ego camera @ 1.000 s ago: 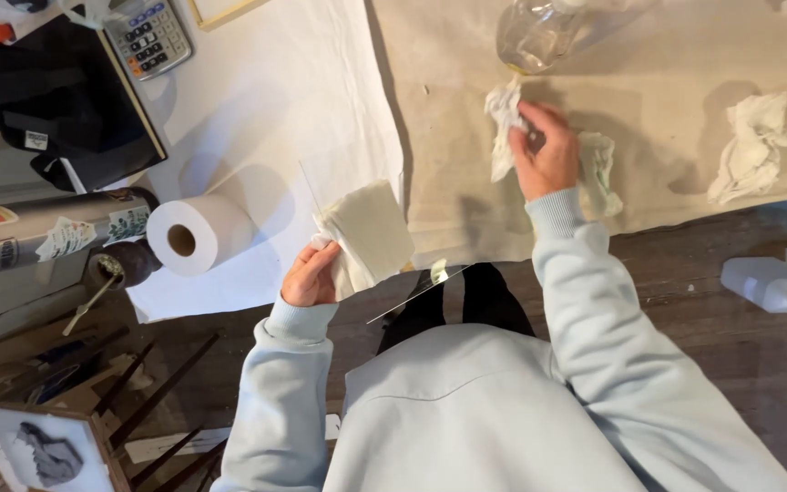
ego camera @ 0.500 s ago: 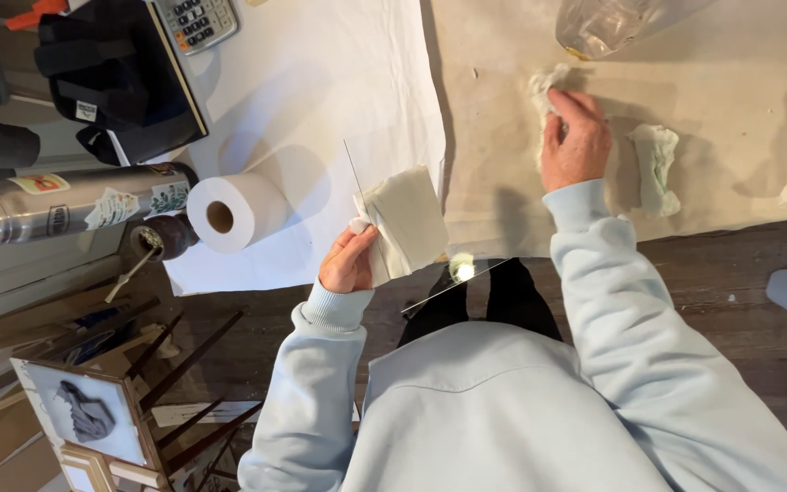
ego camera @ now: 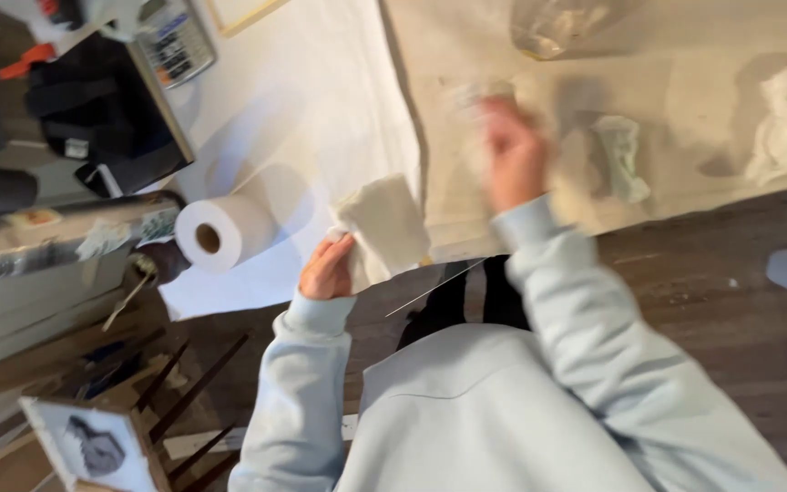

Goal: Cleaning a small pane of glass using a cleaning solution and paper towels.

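A: What are the hands doing?

B: The left hand (ego camera: 325,271) pinches a folded white towel (ego camera: 384,226) at the worktop (ego camera: 685,128) edge, just right of the paper roll (ego camera: 216,234), probably keeping it ready.

A: And the right hand (ego camera: 514,162)?

B: Blurred; it seems to press a crumpled wad (ego camera: 475,96) on the beige sheet, farther right of the roll. I cannot tell its grip.
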